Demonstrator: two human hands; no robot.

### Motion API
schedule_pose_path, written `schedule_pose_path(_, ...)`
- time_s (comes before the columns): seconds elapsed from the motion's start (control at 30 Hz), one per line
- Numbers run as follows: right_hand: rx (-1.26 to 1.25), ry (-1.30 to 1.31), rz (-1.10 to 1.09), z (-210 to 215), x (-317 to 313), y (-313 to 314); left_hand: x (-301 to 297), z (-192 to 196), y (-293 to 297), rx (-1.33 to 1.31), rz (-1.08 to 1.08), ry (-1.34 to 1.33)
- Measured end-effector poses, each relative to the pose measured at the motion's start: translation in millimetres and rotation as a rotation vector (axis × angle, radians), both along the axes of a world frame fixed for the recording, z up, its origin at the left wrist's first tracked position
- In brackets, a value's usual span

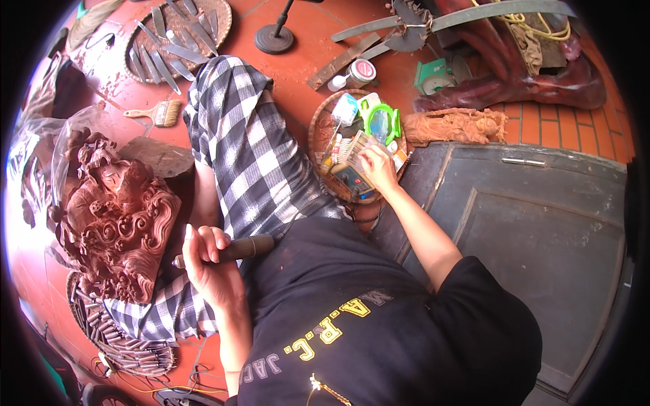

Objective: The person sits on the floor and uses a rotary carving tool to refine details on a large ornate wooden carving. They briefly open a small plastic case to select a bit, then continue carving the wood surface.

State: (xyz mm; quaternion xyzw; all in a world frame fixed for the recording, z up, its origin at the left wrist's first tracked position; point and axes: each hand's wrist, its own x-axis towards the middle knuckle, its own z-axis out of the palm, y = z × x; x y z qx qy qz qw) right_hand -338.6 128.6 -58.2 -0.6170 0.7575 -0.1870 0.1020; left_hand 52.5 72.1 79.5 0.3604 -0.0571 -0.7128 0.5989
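Note:
My left hand (206,260) is closed round a dark cylindrical power carving tool (233,250), held across my lap beside a large reddish-brown wood carving (115,216) with curls and figures. My right hand (377,166) reaches out into a round woven basket (318,128) full of small items, its fingers on a pale wooden-handled brush or tool lying among them. A green-rimmed object (381,123) and a white bottle (344,108) lie in the same basket. My legs in checked cloth (250,155) stretch forward between both hands.
A round tray of chisels (172,40) sits far left, a paintbrush (157,113) near it. Another basket of metal bits (122,338) lies by my left knee. A small carved figure (457,125), a stand base (274,39) and a dark door panel (535,223) lie right.

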Motion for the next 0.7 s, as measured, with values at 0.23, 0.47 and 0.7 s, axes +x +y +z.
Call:
schedule_pose_path(0.23, 0.07, 0.071, -0.022, -3, 8, -9, 1, -1, 1, 0.003, 0.006, 0.015)
schedule_pose_path(0.47, 0.109, 0.136, 0.0, 6, 10, -8, 3, -3, 0, 0.021, 0.018, 0.014)
schedule_pose_path(0.7, 0.2, 0.311, 0.025, -7, 10, -11, 4, -3, 1, 0.041, 0.027, 0.022)
